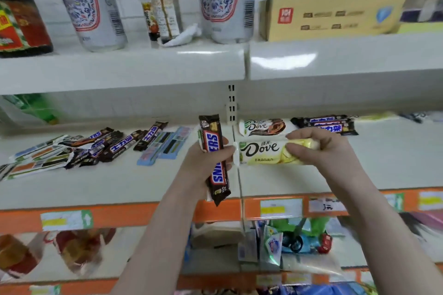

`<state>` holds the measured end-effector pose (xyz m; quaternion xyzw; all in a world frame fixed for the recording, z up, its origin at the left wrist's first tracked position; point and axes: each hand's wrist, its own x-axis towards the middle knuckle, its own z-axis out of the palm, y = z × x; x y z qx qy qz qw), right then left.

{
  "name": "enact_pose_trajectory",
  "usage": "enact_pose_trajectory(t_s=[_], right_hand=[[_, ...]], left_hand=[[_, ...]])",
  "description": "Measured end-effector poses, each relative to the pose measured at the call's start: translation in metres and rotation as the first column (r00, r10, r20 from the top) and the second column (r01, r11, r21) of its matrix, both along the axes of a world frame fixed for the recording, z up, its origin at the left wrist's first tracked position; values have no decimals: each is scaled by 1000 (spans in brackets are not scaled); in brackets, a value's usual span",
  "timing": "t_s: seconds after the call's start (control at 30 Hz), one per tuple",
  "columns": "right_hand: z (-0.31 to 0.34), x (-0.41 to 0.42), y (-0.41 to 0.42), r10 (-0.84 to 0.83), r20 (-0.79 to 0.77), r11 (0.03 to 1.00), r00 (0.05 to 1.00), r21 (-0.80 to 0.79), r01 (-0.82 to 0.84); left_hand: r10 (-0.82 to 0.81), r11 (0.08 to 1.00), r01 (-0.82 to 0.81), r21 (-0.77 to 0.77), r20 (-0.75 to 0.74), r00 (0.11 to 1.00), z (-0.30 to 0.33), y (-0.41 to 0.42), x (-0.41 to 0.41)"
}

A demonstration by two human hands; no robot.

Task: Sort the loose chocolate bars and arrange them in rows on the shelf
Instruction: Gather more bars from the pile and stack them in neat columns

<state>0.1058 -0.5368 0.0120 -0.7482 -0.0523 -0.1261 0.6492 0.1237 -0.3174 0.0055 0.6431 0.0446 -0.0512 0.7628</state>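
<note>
In the head view, the left hand (208,163) at the centre of the frame grips a brown Snickers bar (215,159), held nearly upright; its fingers curl round the bar's middle from behind while both ends stick out above and below the grip, and a pale wrapper edge shows behind the bar. Just right of it, the right hand (318,148) pinches the right end of a white and yellow Dove bar (266,153), fingers over the top edge and thumb below, the bar lying level with its left end almost touching the left hand. Behind this bar, a second Dove bar (265,127) lies on the white shelf (119,184), and right of that sits a small stack of dark Snickers bars (328,124). A loose pile of mixed bars (79,146) sprawls over the left of the frame, with a blue-edged flat pack (165,148) beside it. Bare shelf surface shows in front of the pile and to the right of the right hand, up to the orange front edge (143,215) with its price tags. A slotted upright (231,103) stands at the back, centre.
</note>
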Motion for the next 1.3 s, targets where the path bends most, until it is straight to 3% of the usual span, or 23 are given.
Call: enact_pose_trajectory(t_s=[0.17, 0.37, 0.57, 0.7, 0.77, 0.83, 1.03, 1.3], right_hand=[[-9, 7, -103, 5, 11, 1000, 1000, 27, -6], [-13, 13, -240, 37, 111, 937, 993, -349, 4], [-12, 24, -320, 188, 152, 716, 970, -697, -30], [-20, 37, -341, 268, 340, 459, 901, -868, 191], [-21, 46, -350, 319, 391, 337, 864, -898, 282], [-21, 58, -361, 344, 419, 283, 840, -899, 333], [-20, 99, -389, 354, 411, 181, 840, -911, 370], [-42, 173, -413, 254, 277, 101, 927, -961, 259]], left_hand=[[15, 998, -17, 63, 28, 999, 0, -104, 5], [83, 995, -82, 49, -30, 996, -2, -242, 17], [111, 994, -108, 33, -125, 986, -3, -323, 29], [96, 995, -98, 1, -200, 975, -11, -343, 37], [65, 997, -73, -28, -217, 974, -13, -352, 45], [35, 996, -54, -73, -237, 971, -14, -362, 53], [5, 983, -45, -176, -219, 976, -17, -377, 69], [-6, 965, -56, -258, -232, 973, -23, -390, 82]])
